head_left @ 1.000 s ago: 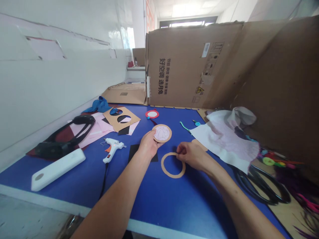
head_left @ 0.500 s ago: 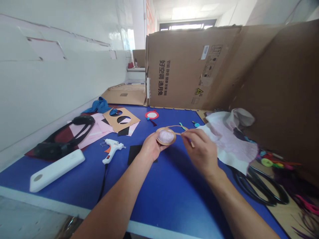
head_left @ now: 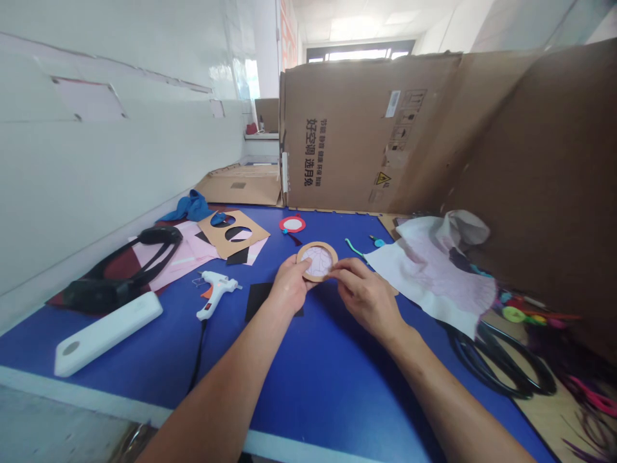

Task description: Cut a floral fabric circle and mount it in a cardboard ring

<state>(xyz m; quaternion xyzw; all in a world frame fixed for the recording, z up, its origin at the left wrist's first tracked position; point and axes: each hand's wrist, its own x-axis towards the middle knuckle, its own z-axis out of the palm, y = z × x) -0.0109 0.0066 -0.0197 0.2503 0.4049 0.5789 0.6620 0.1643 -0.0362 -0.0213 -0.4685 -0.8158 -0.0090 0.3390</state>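
A round tan cardboard ring (head_left: 331,249) frames a white disc of paper or fabric with faint purple lines (head_left: 320,262). My left hand (head_left: 291,283) grips it from the left, with the thumb over the rim and onto the white face, and the other fingers behind. My right hand (head_left: 362,289) is closed, its thumb and fingertips pinching the lower right edge of the ring. Just beneath my left hand lies a square of black card (head_left: 256,301). Farther back on the table rests a red-rimmed round piece (head_left: 292,224) with a white centre and a dark tassel.
At left are a white glue gun (head_left: 216,293) with its cord, a white bar-shaped device (head_left: 110,333), a black headset (head_left: 101,283) and cardboard with two round holes (head_left: 258,234). Crumpled white cloth (head_left: 429,276) and black handles (head_left: 511,370) lie right. A large cardboard box (head_left: 351,135) stands behind.
The thin tan ring that my right hand held out to the right has come in over the white disc. My right hand has moved left and down to the rim.
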